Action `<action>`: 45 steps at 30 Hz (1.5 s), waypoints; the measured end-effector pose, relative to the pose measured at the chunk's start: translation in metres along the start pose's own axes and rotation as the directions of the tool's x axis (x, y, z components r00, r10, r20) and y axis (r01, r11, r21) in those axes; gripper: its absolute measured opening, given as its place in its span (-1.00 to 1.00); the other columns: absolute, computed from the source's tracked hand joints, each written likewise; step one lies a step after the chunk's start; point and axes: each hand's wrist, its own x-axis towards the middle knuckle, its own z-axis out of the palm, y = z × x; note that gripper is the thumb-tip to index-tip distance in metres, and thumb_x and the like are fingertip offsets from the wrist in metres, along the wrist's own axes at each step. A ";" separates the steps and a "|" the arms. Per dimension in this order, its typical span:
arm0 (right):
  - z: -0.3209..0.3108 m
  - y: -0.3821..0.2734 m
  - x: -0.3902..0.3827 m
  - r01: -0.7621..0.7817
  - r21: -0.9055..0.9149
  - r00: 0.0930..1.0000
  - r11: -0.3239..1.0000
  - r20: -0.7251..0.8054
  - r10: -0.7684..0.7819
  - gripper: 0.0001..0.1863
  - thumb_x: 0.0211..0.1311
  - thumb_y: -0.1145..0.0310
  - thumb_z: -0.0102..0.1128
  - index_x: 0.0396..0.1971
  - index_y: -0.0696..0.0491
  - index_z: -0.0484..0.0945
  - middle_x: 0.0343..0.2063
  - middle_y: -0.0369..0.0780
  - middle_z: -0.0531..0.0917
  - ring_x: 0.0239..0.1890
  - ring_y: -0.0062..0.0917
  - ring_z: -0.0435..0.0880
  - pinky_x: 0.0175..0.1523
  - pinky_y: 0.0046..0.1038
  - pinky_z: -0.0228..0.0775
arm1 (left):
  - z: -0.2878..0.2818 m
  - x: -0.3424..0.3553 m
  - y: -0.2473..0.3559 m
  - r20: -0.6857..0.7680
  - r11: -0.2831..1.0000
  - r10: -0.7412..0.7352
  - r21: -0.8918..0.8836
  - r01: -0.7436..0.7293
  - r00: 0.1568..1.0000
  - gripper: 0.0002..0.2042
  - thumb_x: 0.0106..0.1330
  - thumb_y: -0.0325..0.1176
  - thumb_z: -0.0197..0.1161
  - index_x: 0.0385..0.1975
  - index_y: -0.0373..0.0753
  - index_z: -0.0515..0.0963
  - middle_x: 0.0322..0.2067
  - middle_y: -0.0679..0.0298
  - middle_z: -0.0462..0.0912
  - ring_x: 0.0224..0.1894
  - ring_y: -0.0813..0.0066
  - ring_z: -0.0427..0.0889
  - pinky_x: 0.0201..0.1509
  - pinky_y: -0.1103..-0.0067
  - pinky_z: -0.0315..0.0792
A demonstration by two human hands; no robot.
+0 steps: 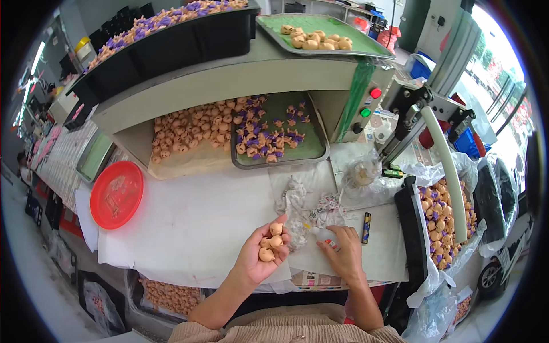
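Several small tan doll heads (275, 240) rest in the upturned palm of my left hand (251, 260), its fingers curled around them over the white table covering. My right hand (347, 252) has its fingers closed on a small white bottle (325, 235) with a red mark, which lies tilted on the table. Just beyond the bottle are crumpled rags (294, 203). A dark blue and yellow tube (366, 227) stands out to the right of my right hand.
Under the shelf sit a pile of doll heads (191, 131) and a tray (280, 164) of purple-clothed doll bodies. A red plate (116, 194) lies at left. On the shelf are a black bin (171, 57) and a green tray (366, 48). At right stands a lever press (409, 117) beside a full crate (414, 228).
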 end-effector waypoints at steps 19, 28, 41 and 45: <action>0.002 -0.036 -0.024 -0.085 0.614 0.972 0.785 -0.122 0.201 -0.53 -0.23 0.36 0.56 -0.33 0.11 0.45 -0.40 -0.30 0.46 -0.37 -0.62 0.44 -0.24 -0.57 0.28 | -0.045 -0.005 0.004 0.015 0.962 -0.014 0.272 0.010 1.000 -0.71 0.36 -0.36 0.11 0.05 -0.21 0.42 0.02 0.20 0.50 -0.05 0.38 0.58 -0.11 0.60 0.59; 0.008 -0.027 -0.024 0.050 0.473 0.980 0.880 -0.194 0.049 -0.56 -0.18 0.22 0.54 -0.36 0.12 0.52 -0.48 -0.28 0.47 -0.43 -0.54 0.42 -0.32 -0.49 0.25 | -0.041 0.001 0.005 0.026 0.906 -0.032 0.423 0.018 0.999 -0.63 0.38 -0.37 0.08 0.16 -0.29 0.35 0.09 0.16 0.46 -0.11 0.45 0.59 -0.25 0.66 0.54; 0.019 -0.028 -0.022 0.005 0.437 0.984 0.900 -0.161 0.072 -0.56 -0.17 0.17 0.53 -0.38 0.12 0.53 -0.50 -0.26 0.50 -0.46 -0.52 0.44 -0.37 -0.50 0.26 | -0.057 0.004 0.009 0.053 0.907 -0.054 0.419 0.027 0.997 -0.61 0.39 -0.23 0.08 0.13 -0.29 0.39 -0.05 0.17 0.54 -0.18 0.53 0.56 -0.25 0.62 0.51; 0.022 -0.028 -0.018 0.052 0.414 0.982 0.909 -0.188 0.029 -0.58 -0.19 0.23 0.55 -0.38 0.12 0.55 -0.54 -0.25 0.51 -0.51 -0.52 0.45 -0.41 -0.50 0.26 | -0.059 0.005 0.011 0.054 0.919 -0.053 0.393 0.028 0.997 -0.63 0.40 -0.30 0.08 0.14 -0.30 0.38 -0.05 0.16 0.56 -0.16 0.53 0.58 -0.28 0.65 0.53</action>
